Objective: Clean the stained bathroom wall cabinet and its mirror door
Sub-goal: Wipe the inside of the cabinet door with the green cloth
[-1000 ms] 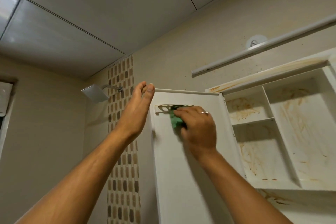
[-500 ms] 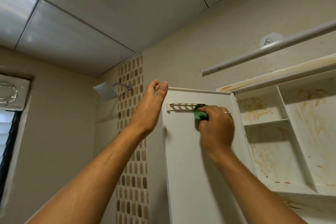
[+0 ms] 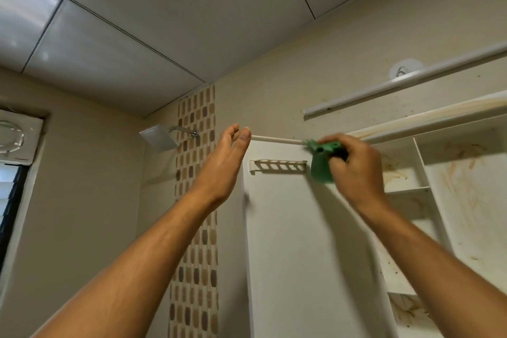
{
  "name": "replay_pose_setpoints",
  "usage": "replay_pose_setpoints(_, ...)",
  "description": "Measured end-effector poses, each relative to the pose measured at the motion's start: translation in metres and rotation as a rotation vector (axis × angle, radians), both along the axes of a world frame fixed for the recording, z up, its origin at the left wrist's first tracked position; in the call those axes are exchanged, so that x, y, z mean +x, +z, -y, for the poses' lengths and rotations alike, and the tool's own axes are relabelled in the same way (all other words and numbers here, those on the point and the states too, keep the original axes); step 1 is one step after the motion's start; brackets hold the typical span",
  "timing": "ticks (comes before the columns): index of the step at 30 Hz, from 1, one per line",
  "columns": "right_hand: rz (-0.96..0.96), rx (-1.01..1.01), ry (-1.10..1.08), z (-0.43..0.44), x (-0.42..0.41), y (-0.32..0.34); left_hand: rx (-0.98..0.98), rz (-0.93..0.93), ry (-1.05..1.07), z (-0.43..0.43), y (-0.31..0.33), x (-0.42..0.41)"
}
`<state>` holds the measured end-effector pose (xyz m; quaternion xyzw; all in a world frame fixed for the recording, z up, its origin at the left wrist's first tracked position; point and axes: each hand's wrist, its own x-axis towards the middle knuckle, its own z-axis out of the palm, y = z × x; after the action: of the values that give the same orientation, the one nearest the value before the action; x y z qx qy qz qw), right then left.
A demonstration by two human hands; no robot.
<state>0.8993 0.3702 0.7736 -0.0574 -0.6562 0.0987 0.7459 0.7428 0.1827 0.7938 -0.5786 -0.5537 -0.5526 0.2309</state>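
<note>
The right hand (image 3: 356, 164), gripping the crumpled green cloth (image 3: 321, 167), has climbed from the slotted white rack (image 3: 278, 166) to the open white cabinet door (image 3: 296, 241)'s top edge. The left hand (image 3: 222, 167), fingers straight, steadies its corner. The brown-stained cabinet shelves (image 3: 406, 191) remain uncleaned.

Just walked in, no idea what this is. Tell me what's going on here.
A person is cleaning the open cabinet door. The right hand grips a green cloth at the door's top edge, while the left hand, held flat, rests against its outer top corner. The cabinet shelves beside it carry brown stains.
</note>
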Motion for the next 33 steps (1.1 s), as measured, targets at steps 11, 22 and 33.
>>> replay_pose_setpoints(11, 0.374, 0.002, -0.171, 0.019, -0.027, 0.036, -0.014, 0.028, -0.027, 0.001, 0.0, 0.003)
replay_pose_setpoints(22, 0.594, 0.096, -0.545, 0.03, -0.005, 0.045, -0.036, 0.034, -0.031, 0.007, 0.002, 0.007)
replay_pose_setpoints(33, 0.395, 0.25, -0.334, -0.01, -0.018, 0.002, -0.025, -0.01, -0.051, 0.004, 0.001, 0.003)
